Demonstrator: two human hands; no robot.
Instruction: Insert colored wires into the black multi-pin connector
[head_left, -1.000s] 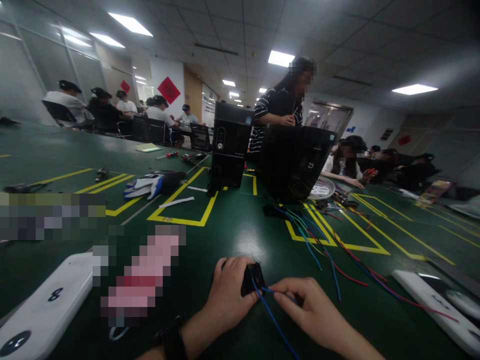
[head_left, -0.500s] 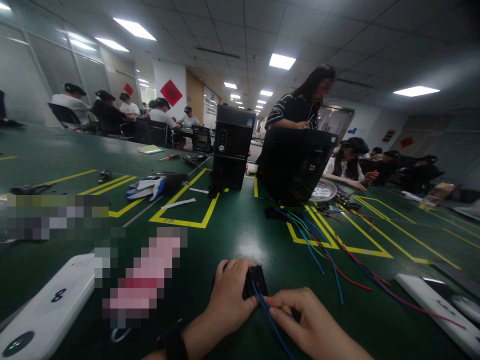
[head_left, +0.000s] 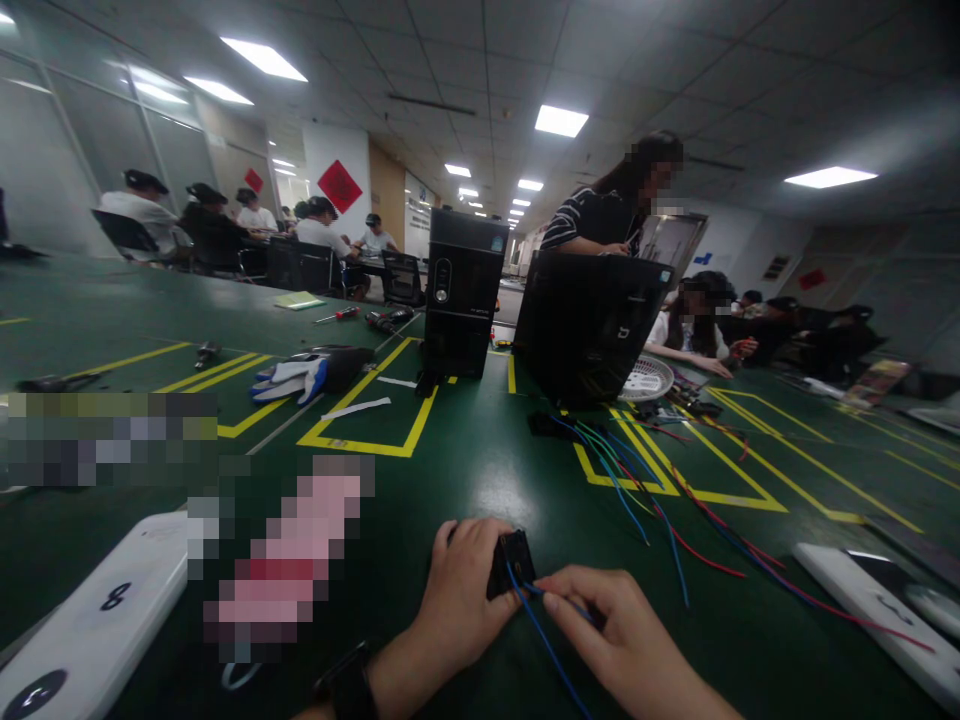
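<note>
My left hand (head_left: 466, 575) is closed around a small black terminal block (head_left: 517, 552), pressing it against the green table. A blue wire (head_left: 551, 650) runs from the block's face down toward the front edge of the view. My right hand (head_left: 611, 620) pinches a second blue wire (head_left: 534, 589) between thumb and forefinger, its end close to the block's lower right corner. Whether that end sits inside a hole I cannot tell. Farther off, another black block (head_left: 551, 426) lies with blue, green and red wires (head_left: 637, 480) coming out of it.
Two black computer towers (head_left: 465, 290) (head_left: 592, 330) stand across the table, a person (head_left: 600, 215) behind the right one. Gloves (head_left: 300, 375) and a screwdriver (head_left: 337, 314) lie at left. White devices (head_left: 97, 610) (head_left: 870, 610) flank my hands. A white basket (head_left: 649, 380) sits at right.
My right hand has shifted slightly up, bringing the pinched blue wire nearer the block's face; it now stands apart from the first wire. My left hand stays in place on the block.
</note>
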